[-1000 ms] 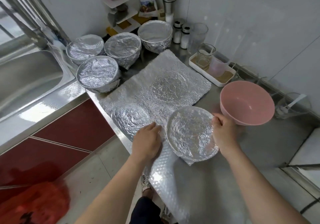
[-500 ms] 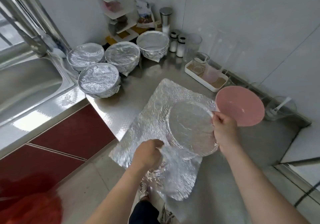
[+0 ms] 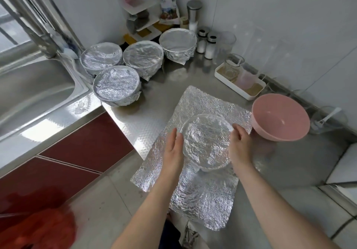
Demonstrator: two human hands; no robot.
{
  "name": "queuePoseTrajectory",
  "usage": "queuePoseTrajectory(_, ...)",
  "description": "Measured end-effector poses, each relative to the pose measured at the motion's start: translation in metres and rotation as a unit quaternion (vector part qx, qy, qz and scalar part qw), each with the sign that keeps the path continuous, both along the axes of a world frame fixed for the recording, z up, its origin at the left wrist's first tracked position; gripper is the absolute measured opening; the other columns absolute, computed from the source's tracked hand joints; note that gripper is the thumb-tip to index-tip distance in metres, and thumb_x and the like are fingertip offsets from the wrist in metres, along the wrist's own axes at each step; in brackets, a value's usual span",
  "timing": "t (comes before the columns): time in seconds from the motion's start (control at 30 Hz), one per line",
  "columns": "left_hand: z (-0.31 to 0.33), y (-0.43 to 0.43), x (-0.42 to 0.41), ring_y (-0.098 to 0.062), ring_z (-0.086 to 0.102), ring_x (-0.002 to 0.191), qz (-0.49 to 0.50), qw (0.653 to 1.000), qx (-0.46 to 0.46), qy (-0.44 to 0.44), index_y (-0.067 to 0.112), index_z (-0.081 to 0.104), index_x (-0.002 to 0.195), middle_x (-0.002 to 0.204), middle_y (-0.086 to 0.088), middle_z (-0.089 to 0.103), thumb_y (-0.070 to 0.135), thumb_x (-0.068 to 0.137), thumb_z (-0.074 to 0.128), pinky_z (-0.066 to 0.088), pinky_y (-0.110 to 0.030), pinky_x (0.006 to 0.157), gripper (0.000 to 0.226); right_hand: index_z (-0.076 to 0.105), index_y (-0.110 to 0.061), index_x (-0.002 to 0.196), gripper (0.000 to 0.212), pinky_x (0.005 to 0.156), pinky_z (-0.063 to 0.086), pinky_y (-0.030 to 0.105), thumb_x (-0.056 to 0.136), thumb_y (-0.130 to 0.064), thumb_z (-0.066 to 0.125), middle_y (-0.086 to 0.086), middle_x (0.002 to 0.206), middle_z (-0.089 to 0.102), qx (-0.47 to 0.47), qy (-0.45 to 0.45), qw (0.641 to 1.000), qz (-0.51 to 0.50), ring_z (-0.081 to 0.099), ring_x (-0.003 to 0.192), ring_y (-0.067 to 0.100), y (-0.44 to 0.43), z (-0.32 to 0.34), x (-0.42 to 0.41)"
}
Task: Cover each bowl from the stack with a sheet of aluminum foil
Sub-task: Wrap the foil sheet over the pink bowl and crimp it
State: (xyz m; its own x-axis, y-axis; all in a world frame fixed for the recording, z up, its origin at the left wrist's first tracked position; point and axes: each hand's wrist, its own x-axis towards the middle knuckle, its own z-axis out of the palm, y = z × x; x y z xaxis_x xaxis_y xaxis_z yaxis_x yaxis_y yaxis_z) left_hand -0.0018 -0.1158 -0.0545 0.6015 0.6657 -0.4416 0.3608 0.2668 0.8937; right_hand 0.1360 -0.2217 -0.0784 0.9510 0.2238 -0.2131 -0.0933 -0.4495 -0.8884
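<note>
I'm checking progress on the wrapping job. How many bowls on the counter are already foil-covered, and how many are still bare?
Foil-covered bowls in the back cluster: 4
Foil-covered bowl on the loose crinkled aluminum foil sheet: 1
Bare pink plastic bowl: 1
Total: 6 bowls

foil sheet (image 3: 216,102): crinkled silver | bowl (image 3: 280,117): pink | cabinet fronts (image 3: 81,144): dark red
</note>
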Motion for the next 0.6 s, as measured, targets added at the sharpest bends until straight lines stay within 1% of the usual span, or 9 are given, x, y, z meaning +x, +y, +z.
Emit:
queuePoseTrajectory(0.03, 0.001, -0.001, 0.002, -0.011, 0.02, 0.145, 0.006, 1.0, -0.001, -0.004, 0.037, 0.026, 0.151, 0.158, 0.015, 0.022, 0.053, 0.1, 0.034, 0.017, -0.04, 0.118, 0.054, 0.046, -0.007, 0.14, 0.039, 0.108, 0.035, 0.029, 0.104, -0.016, 0.035, 0.005, 0.143, 0.048, 0.014, 0.014, 1.0, 0.01, 0.044, 0.131, 0.018, 0.001, 0.003, -0.001)
queuePoseTrajectory(0.1, 0.003, -0.007, 0.007, -0.007, 0.02, 0.142, 0.009, 1.0, -0.012, -0.008, 0.036, 0.023, 0.152, 0.158, 0.014, 0.02, 0.049, 0.102, 0.029, 0.015, -0.029, 0.109, 0.051, 0.041, -0.008, 0.143, 0.041, 0.105, 0.03, 0.021, 0.105, -0.019, 0.034, 0.003, 0.148, 0.042, 0.043, 0.051, 0.997, 0.024, 0.039, 0.135, 0.014, 0.001, 0.006, -0.002)
queuePoseTrajectory(0.17, 0.004, -0.014, 0.013, -0.004, 0.02, 0.137, 0.018, 1.0, -0.021, -0.008, 0.037, 0.021, 0.152, 0.158, 0.014, 0.019, 0.047, 0.104, 0.025, 0.018, -0.026, 0.1, 0.049, 0.038, -0.008, 0.144, 0.042, 0.103, 0.028, 0.02, 0.105, -0.022, 0.033, 0.003, 0.15, 0.039, 0.06, 0.078, 0.995, 0.025, 0.036, 0.136, 0.015, 0.0, 0.008, -0.004)
queuePoseTrajectory(0.27, 0.006, -0.018, 0.021, -0.012, 0.022, 0.144, 0.067, 0.997, -0.038, -0.021, 0.041, 0.027, 0.149, 0.158, 0.012, 0.021, 0.045, 0.104, 0.026, 0.023, -0.03, 0.101, 0.046, 0.039, -0.008, 0.144, 0.043, 0.102, 0.029, 0.022, 0.105, -0.027, 0.033, 0.001, 0.146, 0.042, 0.084, 0.11, 0.99, 0.0, 0.038, 0.134, 0.016, 0.001, 0.014, -0.006)
queuePoseTrajectory(0.37, 0.015, -0.009, 0.029, -0.015, 0.031, 0.14, 0.096, 0.995, -0.02, -0.032, 0.037, 0.036, 0.147, 0.154, 0.008, 0.033, 0.041, 0.105, 0.028, 0.027, -0.03, 0.102, 0.042, 0.055, -0.022, 0.126, 0.03, 0.094, 0.037, 0.027, 0.104, -0.03, 0.036, -0.01, 0.116, 0.052, 0.121, 0.117, 0.986, -0.008, 0.048, 0.111, 0.01, 0.008, 0.03, -0.001)
queuePoseTrajectory(0.43, 0.018, 0.007, 0.036, -0.015, 0.037, 0.137, 0.113, 0.992, -0.008, -0.05, 0.033, 0.041, 0.145, 0.149, 0.006, 0.041, 0.035, 0.106, 0.031, 0.03, -0.033, 0.11, 0.04, 0.047, -0.019, 0.138, 0.037, 0.1, 0.034, 0.026, 0.104, -0.031, 0.037, -0.008, 0.131, 0.049, 0.14, 0.117, 0.983, 0.006, 0.044, 0.124, 0.011, 0.017, 0.043, 0.006)
queuePoseTrajectory(0.5, 0.02, 0.027, 0.045, -0.017, 0.043, 0.133, 0.133, 0.988, -0.027, -0.067, 0.031, 0.047, 0.141, 0.144, 0.004, 0.048, 0.035, 0.104, 0.036, 0.033, -0.043, 0.113, 0.04, 0.04, -0.018, 0.144, 0.043, 0.1, 0.03, 0.022, 0.103, -0.033, 0.039, -0.007, 0.142, 0.043, 0.155, 0.133, 0.978, 0.033, 0.039, 0.13, 0.01, 0.028, 0.053, 0.015)
queuePoseTrajectory(0.57, 0.022, 0.046, 0.052, -0.02, 0.047, 0.13, 0.16, 0.983, -0.055, -0.072, 0.029, 0.05, 0.137, 0.141, 0.001, 0.051, 0.033, 0.102, 0.04, 0.036, -0.047, 0.112, 0.037, 0.043, -0.022, 0.141, 0.044, 0.104, 0.032, 0.027, 0.1, -0.038, 0.044, -0.01, 0.136, 0.046, 0.172, 0.152, 0.972, 0.047, 0.042, 0.123, 0.008, 0.04, 0.059, 0.025)
queuePoseTrajectory(0.6, 0.024, 0.059, 0.056, -0.023, 0.047, 0.13, 0.176, 0.98, -0.066, -0.07, 0.028, 0.051, 0.137, 0.14, -0.002, 0.052, 0.03, 0.102, 0.041, 0.036, -0.048, 0.112, 0.036, 0.047, -0.024, 0.138, 0.045, 0.108, 0.034, 0.033, 0.097, -0.043, 0.049, -0.013, 0.133, 0.048, 0.176, 0.17, 0.968, 0.05, 0.044, 0.122, 0.009, 0.049, 0.059, 0.032)
